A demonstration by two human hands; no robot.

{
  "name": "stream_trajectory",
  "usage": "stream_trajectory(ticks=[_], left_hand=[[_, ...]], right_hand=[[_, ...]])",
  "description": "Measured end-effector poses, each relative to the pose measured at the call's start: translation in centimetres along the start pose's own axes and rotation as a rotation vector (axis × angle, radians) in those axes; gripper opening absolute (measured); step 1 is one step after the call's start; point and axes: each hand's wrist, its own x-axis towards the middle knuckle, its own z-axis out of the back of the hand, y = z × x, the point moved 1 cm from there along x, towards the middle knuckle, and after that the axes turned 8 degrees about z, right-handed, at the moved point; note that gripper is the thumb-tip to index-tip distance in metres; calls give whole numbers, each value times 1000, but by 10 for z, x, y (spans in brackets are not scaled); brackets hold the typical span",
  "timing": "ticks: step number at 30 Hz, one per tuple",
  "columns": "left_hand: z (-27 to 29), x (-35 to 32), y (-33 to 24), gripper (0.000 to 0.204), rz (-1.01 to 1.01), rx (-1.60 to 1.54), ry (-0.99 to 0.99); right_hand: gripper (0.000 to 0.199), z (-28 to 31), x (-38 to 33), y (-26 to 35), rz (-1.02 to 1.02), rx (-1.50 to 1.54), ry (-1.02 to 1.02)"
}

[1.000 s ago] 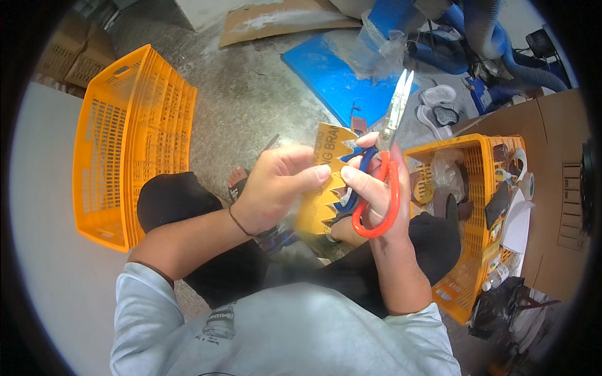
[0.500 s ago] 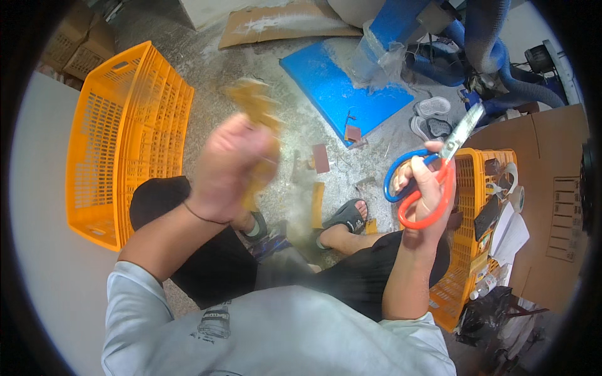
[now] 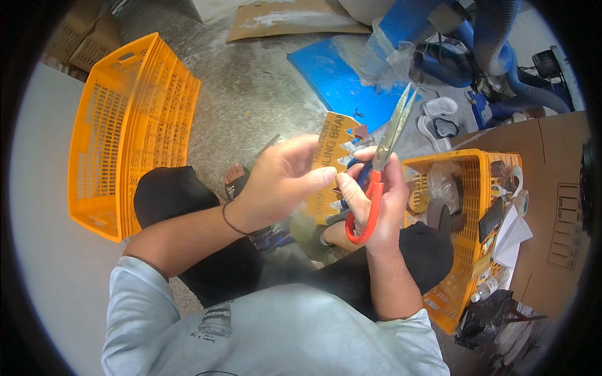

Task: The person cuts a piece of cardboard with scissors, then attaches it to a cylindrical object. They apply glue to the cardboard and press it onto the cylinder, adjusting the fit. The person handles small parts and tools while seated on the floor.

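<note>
My left hand [image 3: 273, 182] is closed on a yellow sandpaper sheet [image 3: 331, 141] with dark print and a jagged, zigzag right edge. The thumb presses on its face and the fingers are behind it. Right beside the sheet, my right hand [image 3: 385, 203] holds scissors [image 3: 394, 128] with one red and one blue handle. Their blades point up and slightly right, with the tips a little apart. My right thumb and fingertips meet near the sheet's jagged edge. Whether they pinch a small bit there, I cannot tell.
Stacked orange crates [image 3: 135, 138] stand at the left. Another orange crate [image 3: 461, 310] at the right holds pieces and plastic, with tape rolls and paper along its side. A blue board [image 3: 338, 75] lies ahead, near sandals [image 3: 439, 106] and blue hoses [image 3: 495, 50].
My left hand has brought the sandpaper sheet rightward and lower, beside my right hand. My right hand has moved left with the scissors, whose blades now point more upright.
</note>
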Motion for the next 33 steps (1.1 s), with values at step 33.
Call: stream_trajectory(ticks=[33], left_hand=[[-24,-15,-1,46,341,-610,209]], right_hand=[[43,3,-13,22,-51,441,59]])
